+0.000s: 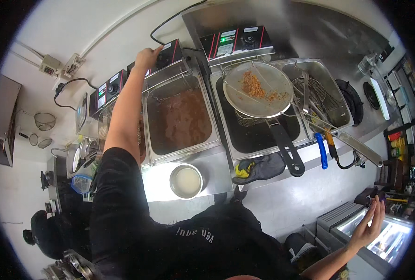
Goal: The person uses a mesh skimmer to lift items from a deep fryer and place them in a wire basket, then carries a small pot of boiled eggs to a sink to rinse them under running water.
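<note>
My left hand point(147, 58) reaches to the black control box point(169, 54) of the middle deep fryer, its fingertips at the box face. Whether the fingers grip a knob there cannot be made out. Under that box is a steel fryer tank point(179, 119) of brownish, cloudy liquid. My right hand point(368, 224) is off to the lower right, empty, with fingers stretched out. A round fine-mesh strainer point(235, 94) with orange-brown crumbs point(253, 85) rests over the right fryer tank point(256, 140), which holds dark liquid. Below the strainer, a fry basket with a black handle point(286, 150) partly shows.
A steel pot point(186, 181) of pale liquid stands on the counter's front ledge. Beside it lies a grey-and-yellow glove point(260, 169). Blue-handled point(321, 150) and orange-handled tools point(330, 143) jut past the edge. A lit glass-topped cabinet point(391, 238) is behind my right hand. Another person point(53, 227) is at left.
</note>
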Demonstrator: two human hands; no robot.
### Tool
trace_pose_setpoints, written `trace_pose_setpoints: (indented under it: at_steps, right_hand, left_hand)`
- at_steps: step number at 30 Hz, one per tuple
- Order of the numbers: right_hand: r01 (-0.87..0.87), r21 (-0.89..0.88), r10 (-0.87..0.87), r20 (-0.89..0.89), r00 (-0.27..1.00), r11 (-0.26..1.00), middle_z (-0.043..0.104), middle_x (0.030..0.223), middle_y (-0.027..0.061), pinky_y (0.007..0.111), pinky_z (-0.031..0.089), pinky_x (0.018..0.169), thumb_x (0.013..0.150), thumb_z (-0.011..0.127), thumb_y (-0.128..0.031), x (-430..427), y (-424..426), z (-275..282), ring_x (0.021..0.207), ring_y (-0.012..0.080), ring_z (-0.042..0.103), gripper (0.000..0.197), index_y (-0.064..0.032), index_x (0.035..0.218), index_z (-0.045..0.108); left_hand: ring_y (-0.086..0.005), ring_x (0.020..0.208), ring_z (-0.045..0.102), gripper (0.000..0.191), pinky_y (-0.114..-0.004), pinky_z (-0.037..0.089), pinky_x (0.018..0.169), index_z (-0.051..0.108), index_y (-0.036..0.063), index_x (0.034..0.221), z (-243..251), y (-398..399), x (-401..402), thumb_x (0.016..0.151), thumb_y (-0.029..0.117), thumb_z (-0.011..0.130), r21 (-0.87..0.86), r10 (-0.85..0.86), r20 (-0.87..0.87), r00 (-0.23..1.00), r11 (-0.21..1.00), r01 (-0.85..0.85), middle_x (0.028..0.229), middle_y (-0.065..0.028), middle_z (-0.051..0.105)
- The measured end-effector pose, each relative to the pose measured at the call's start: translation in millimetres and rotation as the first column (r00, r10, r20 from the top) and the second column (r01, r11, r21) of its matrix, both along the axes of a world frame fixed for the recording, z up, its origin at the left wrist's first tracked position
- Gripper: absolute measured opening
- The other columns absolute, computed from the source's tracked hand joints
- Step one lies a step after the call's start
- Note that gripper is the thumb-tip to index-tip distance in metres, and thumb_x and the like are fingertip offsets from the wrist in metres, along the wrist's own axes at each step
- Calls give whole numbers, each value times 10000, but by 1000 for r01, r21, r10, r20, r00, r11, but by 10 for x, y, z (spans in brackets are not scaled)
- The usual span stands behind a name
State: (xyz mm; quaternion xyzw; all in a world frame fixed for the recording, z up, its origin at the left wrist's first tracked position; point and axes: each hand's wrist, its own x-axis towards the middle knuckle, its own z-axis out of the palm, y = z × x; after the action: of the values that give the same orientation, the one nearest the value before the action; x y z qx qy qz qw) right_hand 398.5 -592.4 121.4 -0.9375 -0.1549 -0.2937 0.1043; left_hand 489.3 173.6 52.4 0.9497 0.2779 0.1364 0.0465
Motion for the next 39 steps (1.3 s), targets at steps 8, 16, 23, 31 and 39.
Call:
trace_pose_setpoints:
  at_steps: [8,16,23,31,39]
  right_hand:
    - [-6,141,12,-42,999,990,628,1008,158,318,480,782,915,475,-27,-474,201,-106,894,245,609,199,79,1041,588]
    - [-219,129,219,17,976,967,610,849,123,284,465,688,933,457,-65,-580,892,-86,749,193,584,216,70,1025,599]
    - [-690,568,879,-141,457,449,529,563,107,319,365,455,908,466,-131,-768,2082,-500,488,205,476,347,19,621,590]
    - [-713,655,966,118,-229,-249,447,436,28,248,314,405,863,402,-585,-1854,3800,-519,375,142,434,680,19,681,656]
    - [-520,579,696,117,-709,-628,415,451,15,272,287,414,856,465,-528,-4401,5206,-538,413,156,436,597,14,699,660]
  left_hand:
    - [-367,920,597,282,-432,480,803,618,16,934,-285,28,246,749,228,640,232,-234,-238,943,929,289,948,-216,624]
    - [-341,1016,563,477,-453,467,825,505,93,1136,9,152,-282,709,184,697,184,-292,-359,886,909,374,1077,-155,583]
    - [-309,933,607,440,-432,507,715,563,93,1092,909,-957,-1694,759,367,655,146,-369,-458,809,866,478,981,-125,621]
    - [-283,868,605,338,-389,512,688,556,99,1134,1660,-1994,-5832,832,248,590,120,2,101,995,993,-14,970,-92,602]
    - [-161,680,560,404,-293,463,650,524,25,1162,-399,-4036,-10022,829,223,637,-221,774,466,-429,-367,-903,1012,-142,573]
